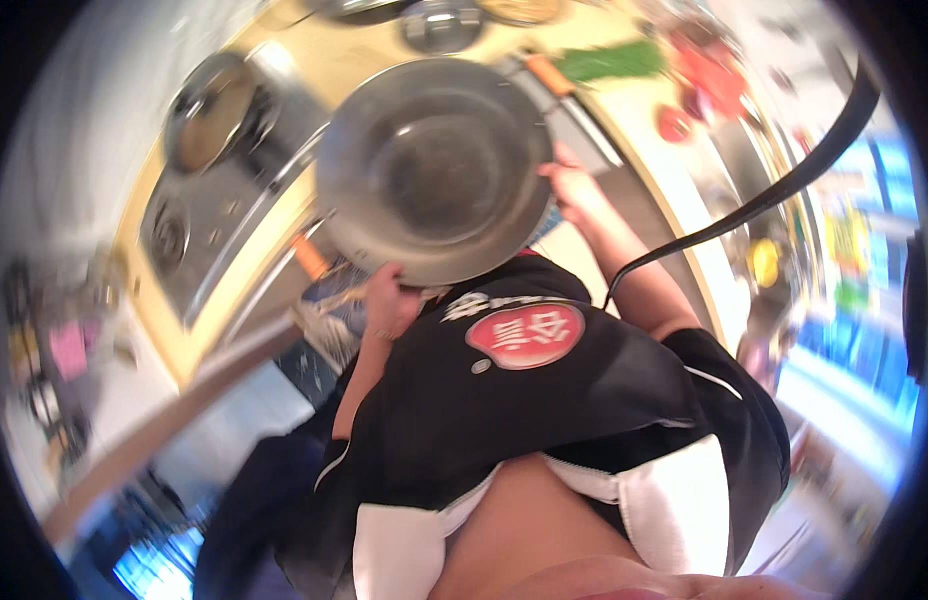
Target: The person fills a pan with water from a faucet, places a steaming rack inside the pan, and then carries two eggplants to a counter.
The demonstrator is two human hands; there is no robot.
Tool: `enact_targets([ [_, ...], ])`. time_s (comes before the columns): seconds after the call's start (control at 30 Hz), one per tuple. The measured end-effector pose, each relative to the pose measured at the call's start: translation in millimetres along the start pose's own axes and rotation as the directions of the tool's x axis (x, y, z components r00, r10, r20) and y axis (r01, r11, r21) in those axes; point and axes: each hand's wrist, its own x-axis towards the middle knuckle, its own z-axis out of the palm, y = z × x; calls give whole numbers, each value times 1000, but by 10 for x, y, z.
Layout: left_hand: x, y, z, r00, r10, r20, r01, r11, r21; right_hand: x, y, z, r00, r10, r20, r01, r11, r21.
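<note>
A wide, round metal wok [434, 161] is held up in front of my body, its inside facing the camera and nothing seen in it. My left hand [392, 300] grips its near left rim, and my right hand [572, 180] has hold of the right rim. The fingers behind the metal are partly hidden. Behind the wok, chopped-looking green vegetables [614, 61] lie on the yellowish counter [351, 49]. A glass-lidded pan [212, 112] sits on the gas stove [231, 195] at the left.
Near the far counter edge stands a round pot or lid [441, 26]. On the right counter are a red bag [708, 75], a round red item [674, 124] and a yellow item [764, 262] by the sink area. A dark strap [749, 202] crosses the right of the view. The surroundings are motion-blurred.
</note>
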Motion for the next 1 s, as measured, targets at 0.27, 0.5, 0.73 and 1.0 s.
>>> enact_targets([
  [0.27, -197, -125, 573, 980, -195, 44, 191, 978, 78, -1217, -134, -448, 980, -108, -167, 156, 940, 304],
  [0.5, -178, -613, 1146, 948, -259, 187, 210, 946, 245, -2084, 48, -1270, 921, -149, -361, 290, 879, 377],
  [0.73, -256, -1435, 2027, 958, -274, 81, 196, 837, 511, -2897, 307, -2154, 845, -82, -529, 373, 799, 472],
  [1.0, -250, -2461, 2863, 912, -396, 106, 248, 739, 626, -3425, 554, -3228, 763, 37, -646, 399, 759, 515],
])
